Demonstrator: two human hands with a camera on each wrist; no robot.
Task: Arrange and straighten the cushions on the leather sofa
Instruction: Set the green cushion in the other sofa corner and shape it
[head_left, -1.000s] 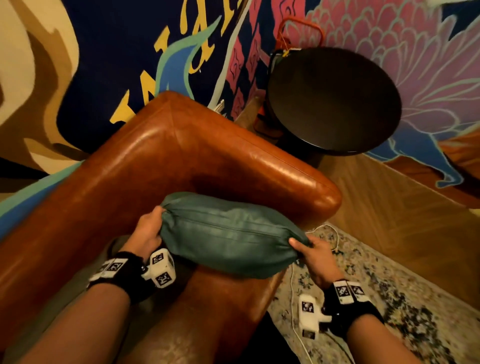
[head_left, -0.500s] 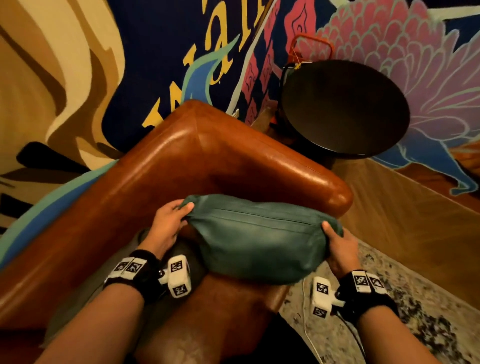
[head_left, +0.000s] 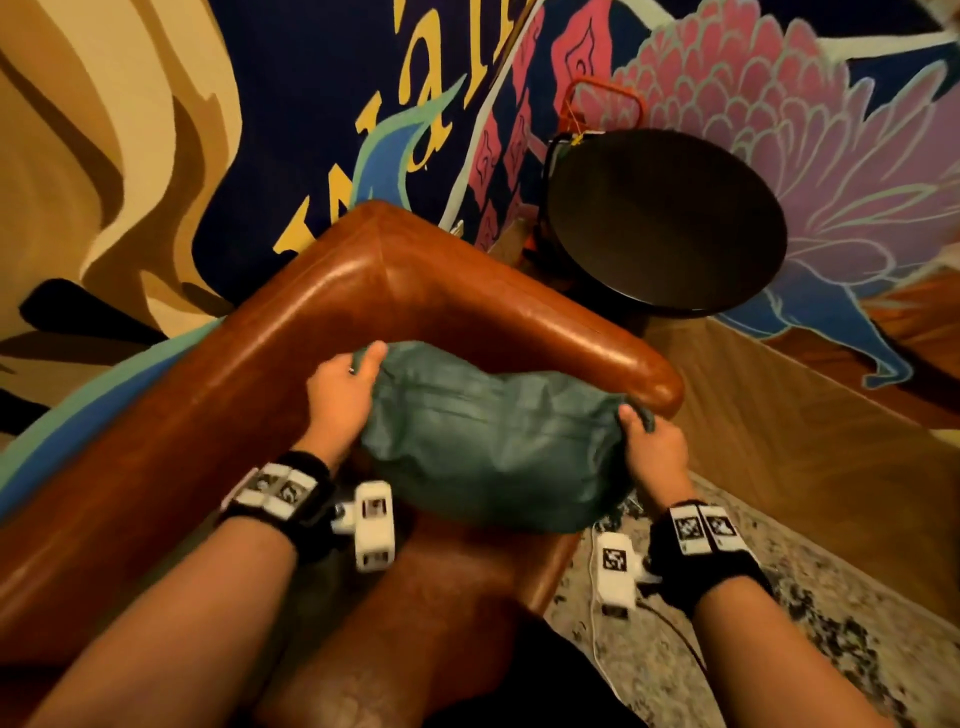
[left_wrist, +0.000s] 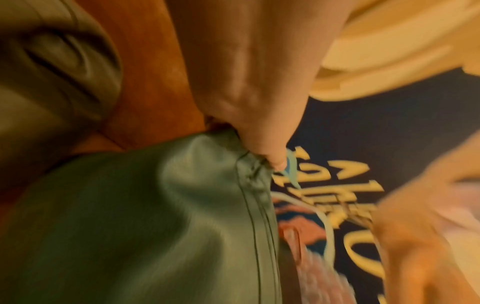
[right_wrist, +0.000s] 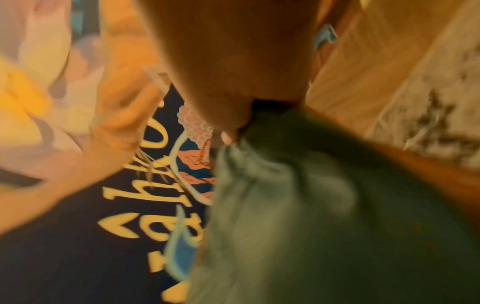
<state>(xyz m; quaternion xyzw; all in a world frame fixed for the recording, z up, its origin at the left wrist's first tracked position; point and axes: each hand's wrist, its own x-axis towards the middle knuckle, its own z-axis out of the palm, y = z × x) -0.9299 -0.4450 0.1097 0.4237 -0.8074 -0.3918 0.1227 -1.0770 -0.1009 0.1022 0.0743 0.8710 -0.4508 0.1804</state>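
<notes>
Gripping green cushion (head_left: 488, 436) at both ends, left hand (head_left: 340, 395) and right hand (head_left: 652, 452) | hovering over sofa (head_left: 218, 415) corner seat | placing pending; second cushion (left_wrist: 52, 67) waiting alongside

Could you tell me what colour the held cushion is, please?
Dark green leather cushion; clearest in the head view.

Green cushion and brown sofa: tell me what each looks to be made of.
The green cushion held between the left hand and right hand looks like soft leather or faux leather: a dull satin sheen, loose creases and a stitched seam in the left wrist view. Which of the two cannot be told. The brown sofa looks like polished leather, with glossy highlights along its rounded arm and back.
</notes>
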